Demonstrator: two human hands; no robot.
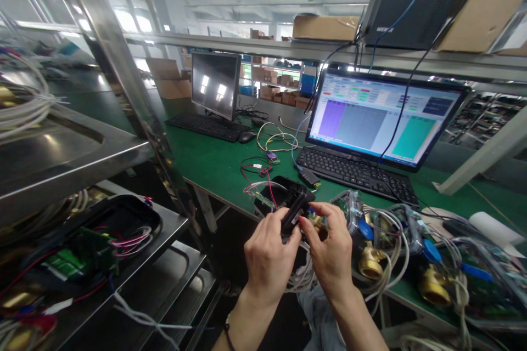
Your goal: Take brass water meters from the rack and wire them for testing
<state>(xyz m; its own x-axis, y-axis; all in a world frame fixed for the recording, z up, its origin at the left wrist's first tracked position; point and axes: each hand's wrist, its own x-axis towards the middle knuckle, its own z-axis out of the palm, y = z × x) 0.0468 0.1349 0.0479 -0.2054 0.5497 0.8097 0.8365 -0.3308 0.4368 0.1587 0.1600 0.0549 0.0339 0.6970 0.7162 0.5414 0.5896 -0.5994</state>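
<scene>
Near the front edge of the green bench, my left hand [269,255] is closed around the side of a black plastic housing [297,205], which is tilted up. My right hand [331,247] pinches the housing's right edge with thumb and forefinger. My fingers hide part of it, and any small part between them cannot be made out. Just behind lies a dark open case with red and white wires [270,189]. To the right of my hands stand brass valve bodies [371,263] with blue caps, clear-sided cases and coiled grey cables [401,247].
A lit monitor [370,120] and keyboard [358,173] stand behind my hands. A dark monitor [216,85] and mouse [247,136] are farther left. At left, a metal rack [135,148] holds an opened black case with circuit boards [82,258]. A white paper roll [496,233] lies at right.
</scene>
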